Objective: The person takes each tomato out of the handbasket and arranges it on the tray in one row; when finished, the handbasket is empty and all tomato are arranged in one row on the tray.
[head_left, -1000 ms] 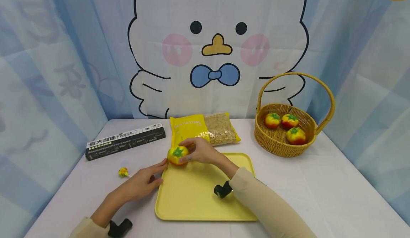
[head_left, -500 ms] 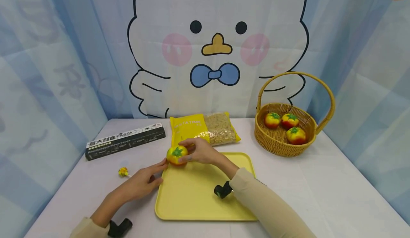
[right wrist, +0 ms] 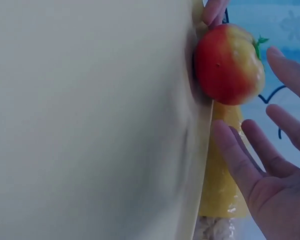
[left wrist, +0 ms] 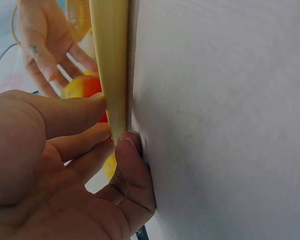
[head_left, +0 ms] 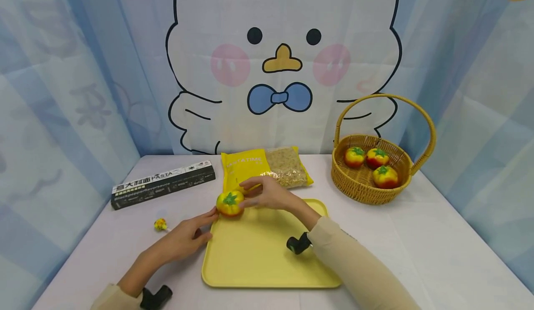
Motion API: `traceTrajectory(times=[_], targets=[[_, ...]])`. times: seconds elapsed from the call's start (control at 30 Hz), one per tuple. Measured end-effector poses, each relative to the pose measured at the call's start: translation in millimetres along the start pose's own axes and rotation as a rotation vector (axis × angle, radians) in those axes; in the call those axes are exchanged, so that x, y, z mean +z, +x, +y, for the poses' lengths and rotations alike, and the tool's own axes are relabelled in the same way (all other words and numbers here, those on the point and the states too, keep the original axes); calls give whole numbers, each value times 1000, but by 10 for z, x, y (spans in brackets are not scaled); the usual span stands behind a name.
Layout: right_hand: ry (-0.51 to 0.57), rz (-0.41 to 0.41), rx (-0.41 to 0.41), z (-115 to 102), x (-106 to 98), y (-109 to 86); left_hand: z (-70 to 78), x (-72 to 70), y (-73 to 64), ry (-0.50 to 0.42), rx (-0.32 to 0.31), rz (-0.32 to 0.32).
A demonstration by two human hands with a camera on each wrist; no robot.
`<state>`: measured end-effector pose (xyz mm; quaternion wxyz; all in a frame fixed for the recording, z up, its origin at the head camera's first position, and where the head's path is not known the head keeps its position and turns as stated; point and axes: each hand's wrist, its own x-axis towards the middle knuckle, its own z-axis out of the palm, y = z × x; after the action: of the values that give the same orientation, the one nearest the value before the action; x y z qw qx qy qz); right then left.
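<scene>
A red-and-yellow tomato with a green leafy top sits at the far left corner of the yellow tray. My right hand is just right of the tomato; in the right wrist view its fingers are spread, with a gap between them and the tomato. My left hand lies along the tray's left edge, fingertips at the rim near the tomato. In the left wrist view, the thumb and fingers touch the outside of the tray's rim, one finger curled low against the table.
A wicker basket with a tall handle holds several more tomatoes at the back right. Behind the tray lies a yellow pasta bag. A dark pasta box and a small yellow lollipop are on the left.
My right hand has let go of the tomato and drawn slightly to the right, fingers opening. The tomato has shifted slightly left in the tray corner. My left hand stays put.
</scene>
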<state>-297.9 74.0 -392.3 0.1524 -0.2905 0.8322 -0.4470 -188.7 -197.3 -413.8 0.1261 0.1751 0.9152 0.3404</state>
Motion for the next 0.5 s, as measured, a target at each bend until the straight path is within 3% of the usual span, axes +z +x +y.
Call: traceTrajectory(times=[0.3,0.5], targets=[[-68,54,-18,14,-279,-127,2,7,2,-1,-16,1],[-55,93,20,61,-501,-228,-9,8,8,9,-10,3]])
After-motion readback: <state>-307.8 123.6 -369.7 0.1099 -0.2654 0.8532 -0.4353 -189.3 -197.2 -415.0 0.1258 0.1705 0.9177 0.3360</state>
